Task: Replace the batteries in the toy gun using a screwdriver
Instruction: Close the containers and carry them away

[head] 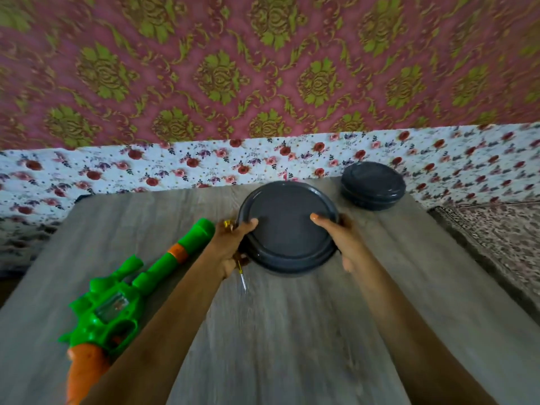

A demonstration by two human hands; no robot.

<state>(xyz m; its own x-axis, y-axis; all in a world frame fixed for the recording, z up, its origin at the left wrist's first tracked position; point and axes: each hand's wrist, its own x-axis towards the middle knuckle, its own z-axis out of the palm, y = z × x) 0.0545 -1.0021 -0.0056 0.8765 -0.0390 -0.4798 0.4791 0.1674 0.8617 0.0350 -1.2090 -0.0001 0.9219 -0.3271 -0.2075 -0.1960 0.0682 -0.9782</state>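
A green toy gun (122, 299) with an orange grip lies on the wooden table (292, 331) at the left, its barrel pointing up toward the centre. A thin screwdriver (242, 277) lies on the table just below my left hand, partly hidden by it. My left hand (233, 244) grips the left rim of a dark grey round lid (287, 226) that sits on a container, thumb on top. On the right rim my right hand (339, 238) holds the same lid, thumb on top. No batteries are visible.
A second dark grey lidded round container (373, 185) stands at the table's back right. Floral cloth (175, 168) lies behind the table under a patterned pink and green wall. A patterned carpet (496, 229) lies off the right edge.
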